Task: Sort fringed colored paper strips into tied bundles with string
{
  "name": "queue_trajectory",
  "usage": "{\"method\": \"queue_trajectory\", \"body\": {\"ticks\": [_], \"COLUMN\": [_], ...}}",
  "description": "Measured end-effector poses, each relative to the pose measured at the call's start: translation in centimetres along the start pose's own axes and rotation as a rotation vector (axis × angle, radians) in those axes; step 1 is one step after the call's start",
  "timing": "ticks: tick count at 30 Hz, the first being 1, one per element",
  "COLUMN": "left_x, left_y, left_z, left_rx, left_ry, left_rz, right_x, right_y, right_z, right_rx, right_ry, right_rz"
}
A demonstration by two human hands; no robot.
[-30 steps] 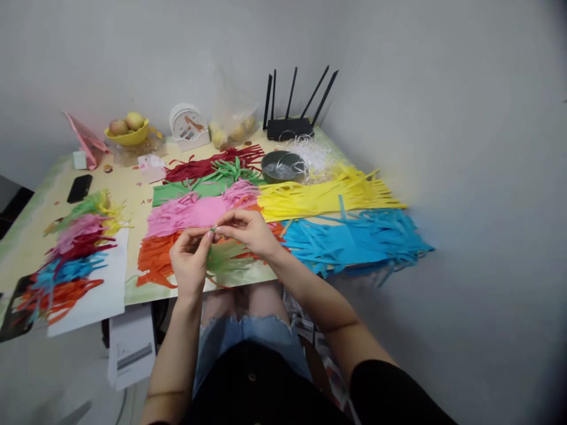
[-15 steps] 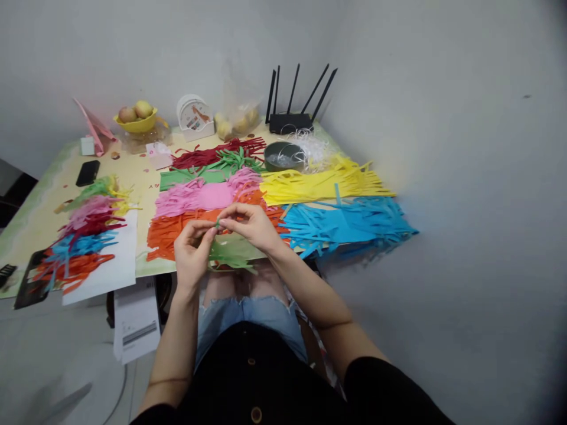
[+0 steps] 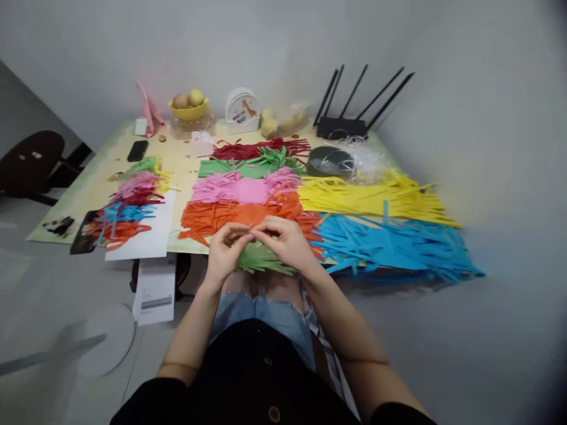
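My left hand [image 3: 225,255] and my right hand [image 3: 287,247] meet at the table's front edge, both closed with thumb and fingertips pinched together. Between them they grip the top of a piece of light green fringed paper [image 3: 263,260], whose loose strips fan out below my fingers. The pinched end itself is hidden by the fingertips. Just behind my hands lies orange fringed paper [image 3: 217,219], then pink fringed paper [image 3: 251,191] and green fringed paper [image 3: 230,169]. Blue fringed paper [image 3: 376,242] spreads to the right and hangs over the edge, with yellow fringed paper [image 3: 354,196] behind it.
Dark red fringed paper [image 3: 248,151] and a dark round container [image 3: 328,162] lie farther back. A black router [image 3: 343,127] stands by the wall. On the left are small multicoloured tassels [image 3: 126,206] on a white sheet [image 3: 162,236], a phone [image 3: 137,151] and a yellow fruit bowl [image 3: 188,112].
The view has turned left, so everything sits farther right in the picture. My hands have drawn closer together, fingertips touching; the green bit that showed between them is now covered.
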State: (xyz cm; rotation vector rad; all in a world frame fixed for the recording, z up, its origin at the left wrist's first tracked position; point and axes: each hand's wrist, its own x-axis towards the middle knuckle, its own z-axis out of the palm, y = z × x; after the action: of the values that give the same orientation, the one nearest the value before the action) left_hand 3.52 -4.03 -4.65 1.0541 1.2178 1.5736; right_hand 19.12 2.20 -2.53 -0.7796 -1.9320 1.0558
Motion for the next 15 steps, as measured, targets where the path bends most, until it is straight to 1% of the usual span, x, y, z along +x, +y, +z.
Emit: {"method": "queue_trajectory", "body": {"ticks": [2,5,7,9,11,13,15], "left_x": [-0.1,-0.3,-0.4,-0.5,-0.6,-0.5,0.2], "left_y": [-0.3,-0.4,-0.3,-0.3,-0.5,-0.7,-0.3], "left_z": [-0.3,-0.7,-1.0,-1.2,-1.3,-1.6,-2.5], "left_rx": [-0.028,-0.056,-0.086,-0.141,-0.216,-0.262,-0.183], "left_ry": [0.036,0.066,0.069,0.065,0.053,0.014,-0.066], "left_rz": [-0.026,-0.072,-0.099,-0.147,-0.221,-0.291,-0.312], "right_x": [-0.2,-0.3,-0.3,-0.5,-0.6,-0.6,-0.4], "right_y": [-0.2,-0.7,-1.1,-1.3,-1.2,-0.9,-0.3], "right_z": [0.5,1.0,1.3,1.6,2.0,2.4,2.8], "right_rx": [-0.025,-0.053,-0.05,-0.027,0.01,0.051,0.086], "right_ry": [0.029,0.145,0.228,0.283,0.315,0.348,0.349], "right_rz": [-0.004,-0.034,-0.052,-0.048,-0.025,0.002,0.03]}}
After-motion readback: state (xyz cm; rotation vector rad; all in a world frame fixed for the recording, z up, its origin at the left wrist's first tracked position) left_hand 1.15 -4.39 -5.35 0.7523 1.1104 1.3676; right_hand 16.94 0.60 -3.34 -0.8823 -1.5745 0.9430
